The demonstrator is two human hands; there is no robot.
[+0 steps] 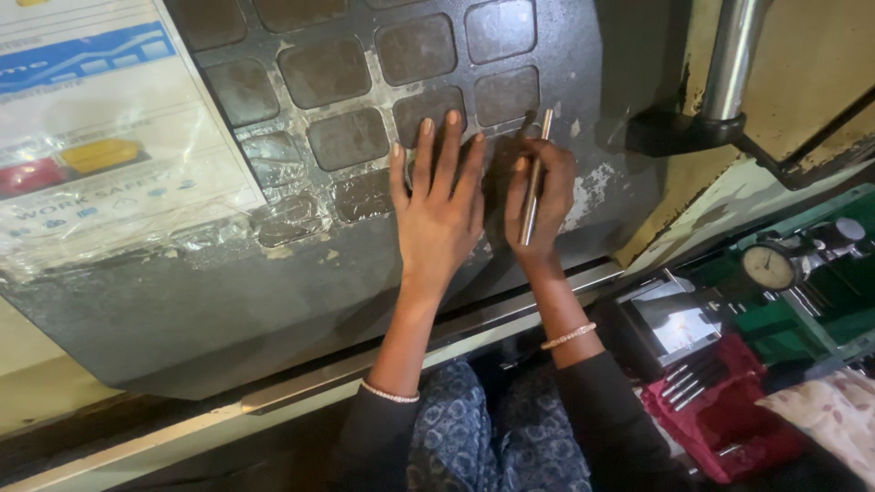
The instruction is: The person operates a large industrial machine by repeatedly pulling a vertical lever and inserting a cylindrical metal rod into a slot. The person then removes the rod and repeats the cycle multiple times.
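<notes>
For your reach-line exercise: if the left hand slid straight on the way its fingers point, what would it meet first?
The left hand lies flat on the dark panel, fingers pointing up-frame. It would probably first cross the square pad right at its fingertips.

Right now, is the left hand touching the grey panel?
Touching. Head view: left hand lies flat, fingers spread, on the grey panel with no gap.

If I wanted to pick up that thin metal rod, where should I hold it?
Probably at the middle of the metal rod, pinched across its width from the side. It is long, thin and smooth, so a mid-shaft grip should keep it steady. The right hand holds it there now, its tip up on the dark panel.
</notes>
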